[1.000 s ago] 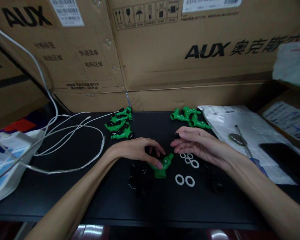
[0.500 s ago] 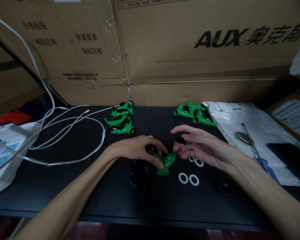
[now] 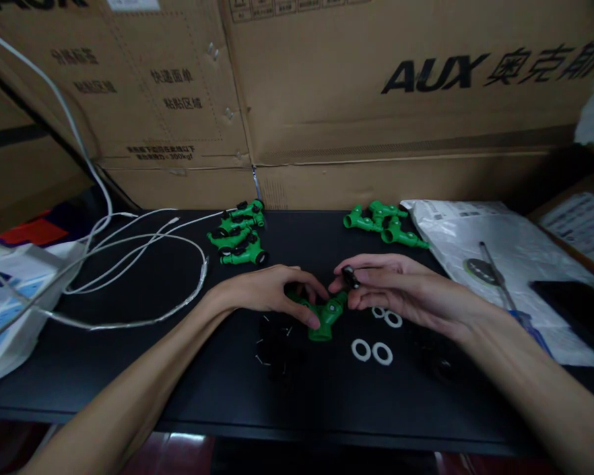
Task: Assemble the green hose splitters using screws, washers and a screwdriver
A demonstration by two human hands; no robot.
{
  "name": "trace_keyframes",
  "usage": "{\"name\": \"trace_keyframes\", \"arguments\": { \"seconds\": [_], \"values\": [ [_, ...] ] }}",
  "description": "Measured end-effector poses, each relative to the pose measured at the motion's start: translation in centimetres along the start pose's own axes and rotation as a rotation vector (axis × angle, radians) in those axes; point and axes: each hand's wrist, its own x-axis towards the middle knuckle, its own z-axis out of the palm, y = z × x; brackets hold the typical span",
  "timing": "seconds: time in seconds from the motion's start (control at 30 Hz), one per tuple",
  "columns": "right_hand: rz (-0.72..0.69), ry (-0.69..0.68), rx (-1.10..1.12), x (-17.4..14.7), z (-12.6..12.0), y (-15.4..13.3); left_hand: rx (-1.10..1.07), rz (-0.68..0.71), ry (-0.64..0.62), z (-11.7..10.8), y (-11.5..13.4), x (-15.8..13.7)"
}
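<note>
My left hand (image 3: 282, 293) is closed around a green Y-shaped hose splitter (image 3: 327, 320) low over the dark table, thumb on its near side. Between the fingers of my right hand (image 3: 386, 287) is a small black part (image 3: 350, 277), perhaps a valve handle. It is held just above the splitter's right branch, and the lower fingers are close to that branch. Several white ring washers (image 3: 382, 353) lie below my right hand. A dark pile of black parts (image 3: 277, 346) sits left of the splitter, its pieces hard to tell apart.
Green splitters with black fittings (image 3: 242, 247) stand back left; plain green splitters (image 3: 383, 224) lie back right. A white plastic bag (image 3: 455, 244) carries a screwdriver (image 3: 497, 277) and a black phone-like slab (image 3: 574, 313). White cables (image 3: 129, 323) loop at left. Cardboard (image 3: 327, 99) walls the back.
My right hand has turned slightly, bringing the black part into clearer view above the splitter's branch. The left hand keeps its hold on the splitter, nearly unmoved.
</note>
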Motion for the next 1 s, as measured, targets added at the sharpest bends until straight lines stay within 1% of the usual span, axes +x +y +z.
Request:
{"name": "trace_keyframes", "arguments": {
  "seconds": [0.1,0.17,0.27,0.37,0.47,0.6,0.67,0.83,1.0],
  "values": [
    [-0.022,0.035,-0.194,-0.1,0.1,0.2,-0.004,-0.001,-0.011,0.0,0.1,0.0],
    [-0.025,0.035,-0.348,-0.1,0.2,0.4,0.004,0.009,-0.014,0.0,0.0,0.1],
    [-0.100,0.026,-0.546,0.0,0.2,0.8,0.002,0.026,-0.007,0.0,-0.2,0.2],
    [-0.190,0.021,-0.637,0.2,0.5,1.3,-0.011,0.044,0.003,0.1,-0.4,0.2],
    [-0.227,0.042,-0.709,0.4,0.9,1.8,0.008,0.039,0.009,0.1,-0.2,0.2],
    [-0.339,0.100,-0.921,0.5,1.3,2.2,0.012,0.043,0.007,0.1,-0.1,0.1],
    [-0.378,0.111,-0.964,0.4,1.5,2.4,0.003,0.056,0.009,0.1,-0.2,0.1],
    [-0.387,0.159,-1.006,0.3,2.0,2.7,0.001,0.047,0.017,0.2,-0.3,0.2],
    [-0.424,0.161,-1.085,0.4,2.6,2.8,-0.014,0.040,0.026,0.2,-0.1,0.1]
  ]
}}
